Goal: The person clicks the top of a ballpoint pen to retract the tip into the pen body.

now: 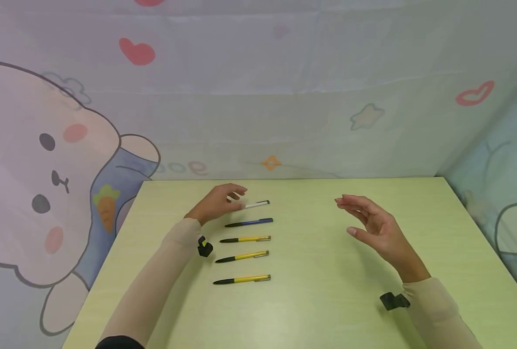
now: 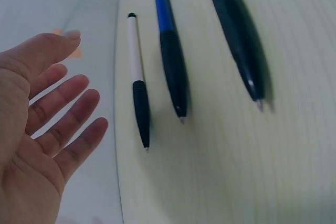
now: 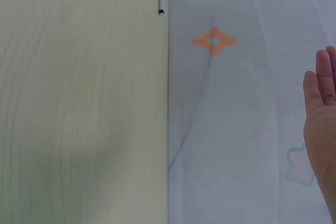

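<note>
Where the cartoon-rabbit backdrop (image 1: 44, 194) drops behind everything, hung with hearts and a small orange diamond (image 1: 271, 163), sits the pale green table (image 1: 328, 300), taken as landmark for all below. Over the table's right half, raised clear of the surface: right hand (image 1: 373, 228), palm turned inward, fingers straight and loosely spread, holding nothing; only its edge seen in the right wrist view, against the backdrop. Over the table's left half, near the far edge: left hand (image 1: 216, 202), fingers relaxed and fanned apart, empty, hovering just beside the white pen (image 1: 256, 204); whether a fingertip brushes that pen cannot be told. On each wrist, above the tabletop, a small black camera clip (image 1: 204, 246). Left of the table's centre, five pens lying in a column, roughly parallel, each apart from the next: farthest back the white pen with black grip, then the blue pen (image 1: 249, 222), then three yellow pens (image 1: 245, 239) with black tips, the last nearest the front edge.
</note>
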Tool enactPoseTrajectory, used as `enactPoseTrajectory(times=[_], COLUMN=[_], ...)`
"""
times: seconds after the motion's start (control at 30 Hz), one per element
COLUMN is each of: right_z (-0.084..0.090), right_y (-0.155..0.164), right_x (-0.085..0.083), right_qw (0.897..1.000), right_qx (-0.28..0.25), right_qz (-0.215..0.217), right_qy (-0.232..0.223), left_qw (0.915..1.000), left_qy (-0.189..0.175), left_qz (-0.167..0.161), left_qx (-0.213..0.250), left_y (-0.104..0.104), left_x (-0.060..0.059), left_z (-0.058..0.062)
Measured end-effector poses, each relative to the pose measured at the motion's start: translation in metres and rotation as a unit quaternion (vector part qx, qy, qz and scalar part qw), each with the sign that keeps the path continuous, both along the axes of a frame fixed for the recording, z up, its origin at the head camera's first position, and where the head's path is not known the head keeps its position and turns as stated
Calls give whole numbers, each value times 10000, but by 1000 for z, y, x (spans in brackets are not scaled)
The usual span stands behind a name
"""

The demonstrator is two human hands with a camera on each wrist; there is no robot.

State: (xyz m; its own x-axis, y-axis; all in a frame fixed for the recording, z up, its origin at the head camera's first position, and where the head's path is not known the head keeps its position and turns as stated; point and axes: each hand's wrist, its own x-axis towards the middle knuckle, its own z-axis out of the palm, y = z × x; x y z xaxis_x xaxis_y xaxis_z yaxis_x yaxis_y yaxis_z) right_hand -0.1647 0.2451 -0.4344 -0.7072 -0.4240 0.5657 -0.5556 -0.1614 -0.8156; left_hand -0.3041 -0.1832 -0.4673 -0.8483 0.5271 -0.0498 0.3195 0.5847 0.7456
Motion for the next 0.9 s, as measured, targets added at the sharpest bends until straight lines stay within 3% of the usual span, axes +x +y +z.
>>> enactPoseTrajectory(times=[0.2, 0.47, 0.9], right_z=[-1, -1, -4], right_y=[0, 0, 1], right_x=[1, 4, 3], right_qw=[10000, 10000, 10000], right_qx=[-3, 6, -51], right_qz=[-13, -33, 2], right_qy=[-22, -50, 48], left_qw=[9961, 9761, 9563], left_qy=[407, 1215, 1655], left_qz=[-328, -739, -806], left_qx=[-717, -1641, -2272], left_y=[7, 19, 33], left_x=[-5, -9, -11], left_z=[-6, -10, -16])
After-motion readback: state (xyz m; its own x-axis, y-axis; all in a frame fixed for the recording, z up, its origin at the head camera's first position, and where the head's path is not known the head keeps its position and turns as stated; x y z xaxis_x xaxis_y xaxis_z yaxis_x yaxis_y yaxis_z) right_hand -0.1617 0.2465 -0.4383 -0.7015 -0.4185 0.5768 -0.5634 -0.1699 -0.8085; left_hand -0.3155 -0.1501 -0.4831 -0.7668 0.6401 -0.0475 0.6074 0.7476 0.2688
